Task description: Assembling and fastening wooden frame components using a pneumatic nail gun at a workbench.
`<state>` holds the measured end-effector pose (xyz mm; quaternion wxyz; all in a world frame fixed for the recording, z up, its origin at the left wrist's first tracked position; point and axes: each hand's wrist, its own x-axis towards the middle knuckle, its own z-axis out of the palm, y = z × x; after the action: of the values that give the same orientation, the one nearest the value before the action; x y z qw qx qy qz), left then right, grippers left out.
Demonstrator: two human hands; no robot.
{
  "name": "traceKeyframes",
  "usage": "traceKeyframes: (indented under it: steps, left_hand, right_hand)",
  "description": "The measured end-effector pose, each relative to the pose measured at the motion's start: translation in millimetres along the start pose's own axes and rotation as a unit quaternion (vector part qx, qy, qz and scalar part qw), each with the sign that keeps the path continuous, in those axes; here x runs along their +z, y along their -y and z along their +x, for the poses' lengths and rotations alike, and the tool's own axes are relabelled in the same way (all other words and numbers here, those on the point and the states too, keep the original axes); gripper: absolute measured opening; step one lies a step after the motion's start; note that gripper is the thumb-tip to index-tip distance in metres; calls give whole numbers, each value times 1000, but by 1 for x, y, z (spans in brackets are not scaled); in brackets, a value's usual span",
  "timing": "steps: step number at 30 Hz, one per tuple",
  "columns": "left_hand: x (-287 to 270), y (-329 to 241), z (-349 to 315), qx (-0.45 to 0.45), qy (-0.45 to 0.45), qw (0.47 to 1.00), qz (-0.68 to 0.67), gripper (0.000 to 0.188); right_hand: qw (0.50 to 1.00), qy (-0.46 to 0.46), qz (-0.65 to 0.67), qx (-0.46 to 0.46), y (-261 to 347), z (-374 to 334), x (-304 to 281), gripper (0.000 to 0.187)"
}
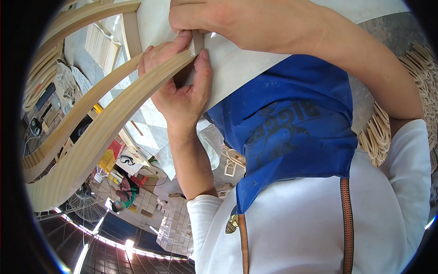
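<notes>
A pale wooden frame with long curved rails (114, 109) reaches from the far left to a joint at the upper middle. My left hand (180, 86) is wrapped round the end of the frame, its thumb on the near side and its fingers over the rail. Just above it, my right hand (214, 20) is closed at the short upright wooden piece (196, 43) of that joint. Whatever its fingers pinch is hidden, though a small shiny bit shows below them. A white work surface (242, 68) lies under both hands.
Another curved wooden frame (91, 20) is at the upper left. Bundles of curved wooden parts (376, 137) stand at the right. A fan (86, 205), stacked blocks (175, 226) and a person in green (127, 194) are farther off at the lower left.
</notes>
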<state>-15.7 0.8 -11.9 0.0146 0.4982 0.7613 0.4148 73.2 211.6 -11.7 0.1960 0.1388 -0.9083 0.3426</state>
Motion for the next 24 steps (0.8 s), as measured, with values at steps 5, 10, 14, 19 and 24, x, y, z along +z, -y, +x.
traceKeyframes:
  steps: [5,10,14,19,24]
  left_hand:
    - [0,-6,2,-19,3,1000,8,38]
    - [-4,-1,1,-3,11,1000,8,37]
    - [0,-6,4,-14,3,1000,-10,37]
    - [-6,-5,1,-7,22,1000,21,38]
    - [-11,-6,1,-6,30,999,29,38]
  right_hand:
    - [999,1,-35,18,2,0,-1,2]
    - [1000,13,5,27,1,1,0,6]
    - [998,-50,-21,-24,-11,-3,7,10]
    - [985,-172,21,-10,23,-30,-11,13]
    - [971,-141,122,151,3,-102,-58,22]
